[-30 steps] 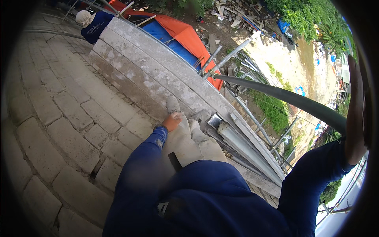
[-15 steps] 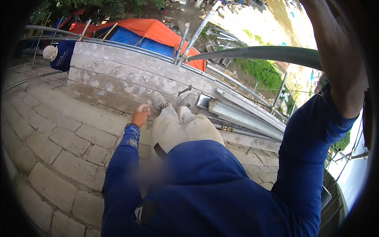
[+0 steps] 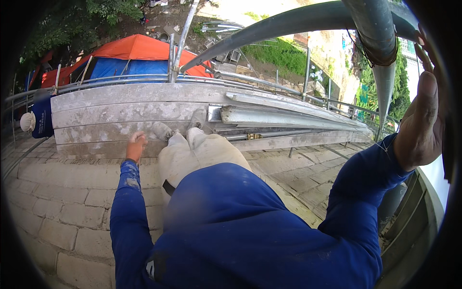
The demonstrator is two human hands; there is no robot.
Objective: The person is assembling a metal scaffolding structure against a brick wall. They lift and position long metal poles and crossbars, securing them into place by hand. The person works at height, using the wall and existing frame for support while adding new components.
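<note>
The upright scaffold pole (image 3: 384, 79) stands at two o'clock of the view, and the right hand (image 3: 421, 108) is much the nearer one, with the pole just off it toward ten or eleven o'clock. The pole's long axis runs near eleven to five o'clock, crossing the dark slanting pole (image 3: 276, 25), which runs roughly from eight to two o'clock. The right hand is raised and wide, thumb apart from the fingers; the dark rim cuts into it, so I cannot tell whether it touches either pole. The left hand (image 3: 136, 146) hangs at nine o'clock over the planks (image 3: 103, 115), fingers loosely bent, nothing visible in it, well apart from both poles. Grey metal channels (image 3: 288, 118) lie on the planks at one to two o'clock, to the right of the shoes (image 3: 197, 119). Against the frame half a second ago, the upright pole has come into view, the right hand shows lower with its thumb visible instead of running off the top edge, and the planks lie closer to a nine-to-three line.
</note>
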